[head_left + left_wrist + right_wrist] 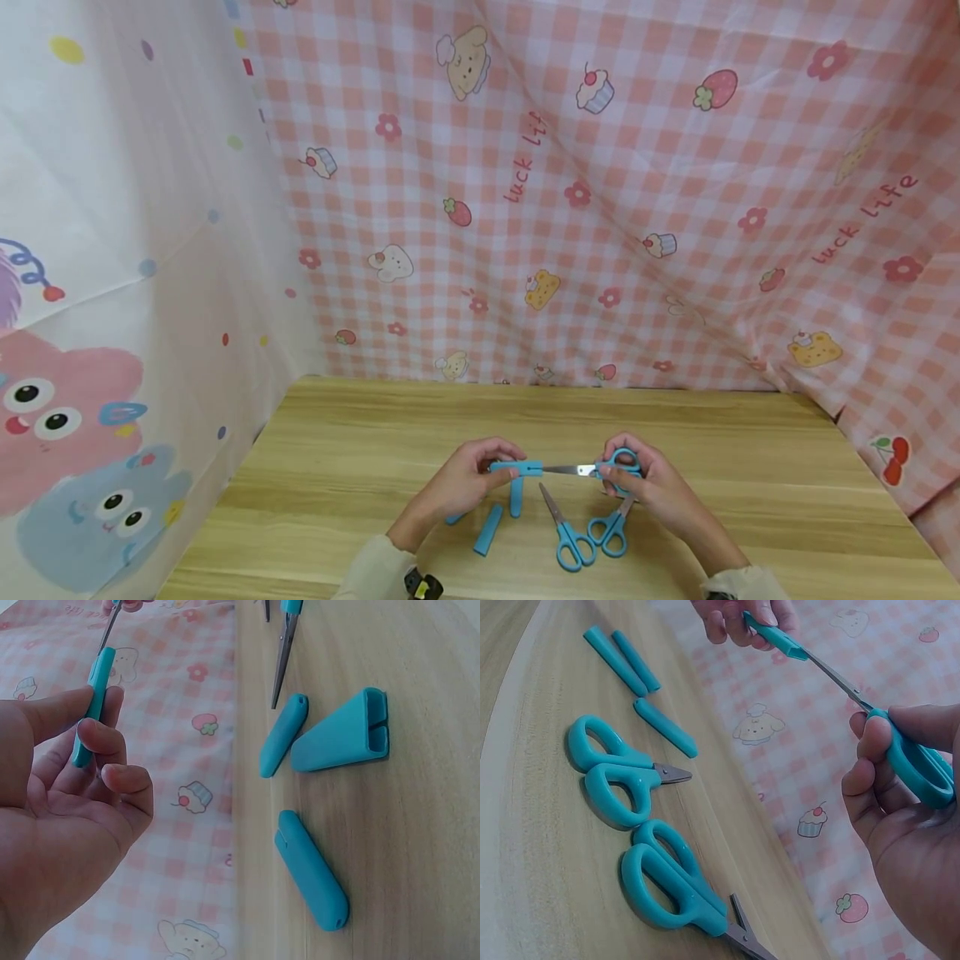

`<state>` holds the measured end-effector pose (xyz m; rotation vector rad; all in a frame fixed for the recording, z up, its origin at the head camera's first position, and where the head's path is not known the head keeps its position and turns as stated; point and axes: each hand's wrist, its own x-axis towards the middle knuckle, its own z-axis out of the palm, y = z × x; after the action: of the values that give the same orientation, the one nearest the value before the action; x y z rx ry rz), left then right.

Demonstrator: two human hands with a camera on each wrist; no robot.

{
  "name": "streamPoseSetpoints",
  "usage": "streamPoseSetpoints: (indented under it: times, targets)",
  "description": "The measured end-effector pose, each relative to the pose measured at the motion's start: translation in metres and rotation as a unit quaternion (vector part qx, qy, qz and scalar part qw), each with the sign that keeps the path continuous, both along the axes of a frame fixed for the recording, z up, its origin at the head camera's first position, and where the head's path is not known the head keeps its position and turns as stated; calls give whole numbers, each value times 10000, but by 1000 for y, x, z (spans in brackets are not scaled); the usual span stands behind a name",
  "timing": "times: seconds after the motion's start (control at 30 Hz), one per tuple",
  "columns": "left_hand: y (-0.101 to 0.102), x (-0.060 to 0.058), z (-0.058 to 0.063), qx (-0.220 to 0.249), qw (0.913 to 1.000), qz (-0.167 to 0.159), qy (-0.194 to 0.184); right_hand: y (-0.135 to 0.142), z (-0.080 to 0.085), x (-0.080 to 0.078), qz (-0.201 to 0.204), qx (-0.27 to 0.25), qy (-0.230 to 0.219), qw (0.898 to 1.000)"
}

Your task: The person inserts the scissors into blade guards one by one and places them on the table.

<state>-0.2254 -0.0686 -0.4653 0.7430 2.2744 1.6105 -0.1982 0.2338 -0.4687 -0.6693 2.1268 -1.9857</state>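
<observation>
My left hand [467,479] pinches a blue blade cover [519,468] between thumb and fingers. The right hand [651,482] grips a pair of scissors [919,769] by its blue handles, blades pointing left. The tips of those blades sit at the open mouth of the cover, and most of the metal still shows in the right wrist view. Both hands are raised above the table. Below them lie two more pairs of blue-handled scissors, one pair [574,546] nearer the middle and another pair [611,533] beside it, near the right hand.
Three loose blue blade covers lie on the wooden table [337,467]: one cover [341,735] with its opening showing, a slim cover [285,735] beside it, and a third cover [311,870] apart. A pink checked cloth [525,250] hangs behind, a white printed cloth [172,333] at left.
</observation>
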Motion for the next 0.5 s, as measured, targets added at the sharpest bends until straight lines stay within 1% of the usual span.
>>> streamPoseSetpoints:
  times: [0.23,0.5]
  targets:
    - [0,1,1,54,10000,2,-40,1,2,0,-92,15,-6,10000]
    - [0,0,0,42,10000,-17,-26,0,2,1,-74,-1,-61,10000]
